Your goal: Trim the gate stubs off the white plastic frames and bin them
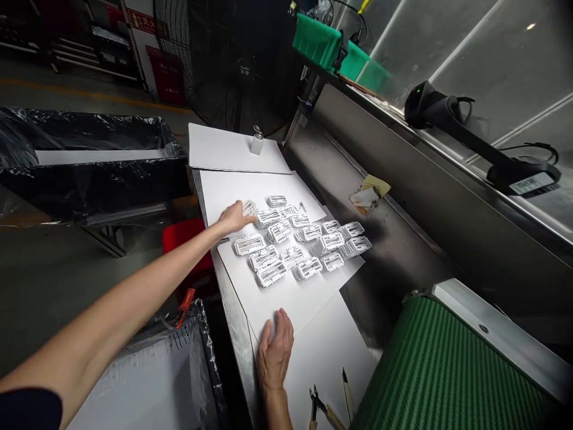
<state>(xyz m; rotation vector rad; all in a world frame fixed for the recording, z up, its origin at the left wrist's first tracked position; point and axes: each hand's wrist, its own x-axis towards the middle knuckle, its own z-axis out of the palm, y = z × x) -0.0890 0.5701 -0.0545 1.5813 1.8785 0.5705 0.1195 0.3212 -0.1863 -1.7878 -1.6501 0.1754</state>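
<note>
My left hand (235, 217) reaches to the far left of the group, fingers and thumb closed around a small stack of slotted flat pieces (249, 208). These pieces look like thin, light-grey rectangular frames. Several similar stacks (271, 273) stand close together on white sheets (246, 185), some taller and some leaning. My right hand (276, 352) rests on the near white sheet with its fingers apart and slightly bent, holding nothing. Near it on the bench lie pliers (314, 403) and a pointed tool with a pale handle (347, 391).
A green ribbed conveyor belt (425, 364) rises at the right. A barcode scanner (474, 131) sits on the metal ledge. A small clear bottle (256, 142) stands at the far end. Black-lined bins (89, 185) and a red stool (183, 236) are on the left.
</note>
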